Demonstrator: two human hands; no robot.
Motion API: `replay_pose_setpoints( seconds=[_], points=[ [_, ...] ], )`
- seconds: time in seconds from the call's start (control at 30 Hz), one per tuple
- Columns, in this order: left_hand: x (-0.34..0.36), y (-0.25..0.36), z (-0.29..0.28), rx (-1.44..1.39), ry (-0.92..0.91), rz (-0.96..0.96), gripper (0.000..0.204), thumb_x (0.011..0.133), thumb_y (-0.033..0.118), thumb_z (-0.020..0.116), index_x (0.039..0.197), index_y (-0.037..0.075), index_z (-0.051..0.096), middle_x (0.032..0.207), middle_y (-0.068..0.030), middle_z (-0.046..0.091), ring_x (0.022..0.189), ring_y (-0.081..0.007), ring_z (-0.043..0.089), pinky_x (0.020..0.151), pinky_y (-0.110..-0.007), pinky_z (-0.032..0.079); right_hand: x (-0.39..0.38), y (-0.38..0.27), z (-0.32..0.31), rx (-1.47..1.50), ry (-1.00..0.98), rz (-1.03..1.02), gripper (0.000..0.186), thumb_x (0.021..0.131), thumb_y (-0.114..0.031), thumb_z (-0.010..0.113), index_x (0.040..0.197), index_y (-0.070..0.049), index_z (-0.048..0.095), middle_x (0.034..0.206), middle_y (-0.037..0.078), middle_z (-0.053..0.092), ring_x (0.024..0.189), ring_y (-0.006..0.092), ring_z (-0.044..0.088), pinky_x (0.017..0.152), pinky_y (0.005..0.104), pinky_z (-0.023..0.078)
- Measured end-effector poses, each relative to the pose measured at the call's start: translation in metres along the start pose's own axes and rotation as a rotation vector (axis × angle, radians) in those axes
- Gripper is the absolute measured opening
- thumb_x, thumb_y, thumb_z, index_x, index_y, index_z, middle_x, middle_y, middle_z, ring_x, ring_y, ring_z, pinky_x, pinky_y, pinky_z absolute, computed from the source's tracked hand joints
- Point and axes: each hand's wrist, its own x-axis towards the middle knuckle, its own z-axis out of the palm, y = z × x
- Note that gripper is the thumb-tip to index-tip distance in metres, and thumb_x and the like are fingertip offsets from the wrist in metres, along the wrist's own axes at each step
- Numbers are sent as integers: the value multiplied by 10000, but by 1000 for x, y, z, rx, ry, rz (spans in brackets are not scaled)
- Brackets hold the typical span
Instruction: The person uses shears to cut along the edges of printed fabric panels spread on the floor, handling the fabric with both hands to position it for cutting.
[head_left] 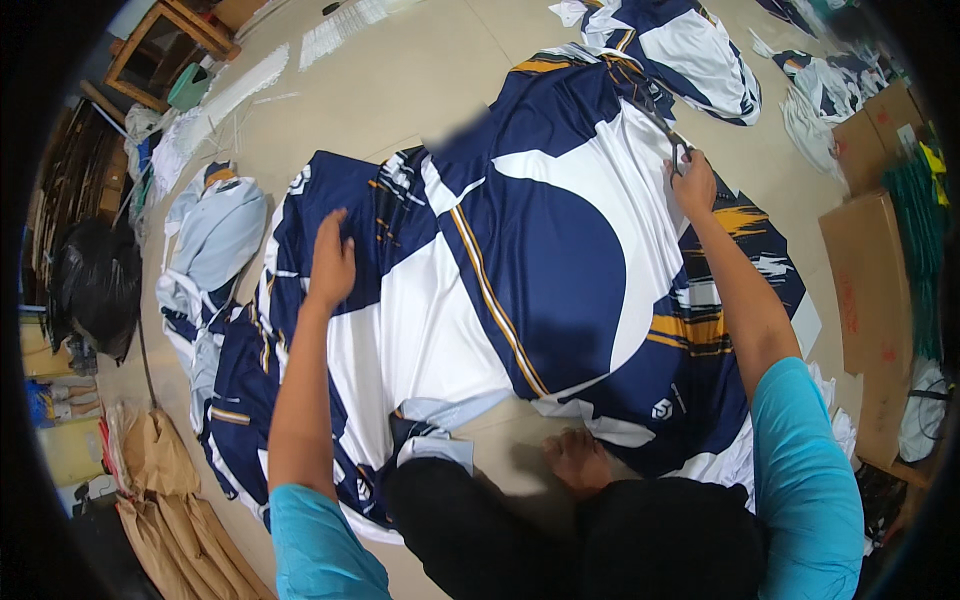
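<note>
Navy, white and orange printed fabric, apparently jersey pieces, lies spread in loose folds over the floor in front of me. My right hand is closed around the handles of dark scissors. Their blades point up and left, over the fabric's far right edge; whether they are parted is too small to tell. On the left side, my left hand rests palm down on a navy part of the cloth, its fingers stretched out and holding nothing.
More jersey pieces lie at the far right, and a bunched grey-white pile at the left. Cardboard boxes line the right side. A black plastic bag and brown paper packages stand left. My bare foot is beside the fabric's near edge.
</note>
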Motion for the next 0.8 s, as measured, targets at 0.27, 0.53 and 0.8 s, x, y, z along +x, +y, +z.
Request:
replay_pose_setpoints(
  seconds=[0.27,0.53,0.8],
  points=[
    [92,-43,42,228,-104,-233,554,1076,160,654,1599,80,489,1536,-270,590,1442,-493,537,1204,-533,448,6,47,6,-149,-59,42,305,937,-143,775,1202,-43,663,1158,226,741,1123,471,697,951,533,540],
    [-65,-34,17,210,407,-235,328,1145,208,592,1320,-69,594,1244,-304,682,1172,-517,661,1020,-515,528,-145,182,-108,-218,69,191,194,965,-68,697,1140,9,665,1054,271,725,1034,494,707,885,518,546],
    [-298,28,-54,155,-437,48,112,922,131,727,925,47,653,854,-197,643,809,-417,652,726,-500,493,-223,268,-210,-374,236,521,382,880,-106,795,1222,20,680,1158,208,783,1135,411,744,999,496,545]
  ],
)
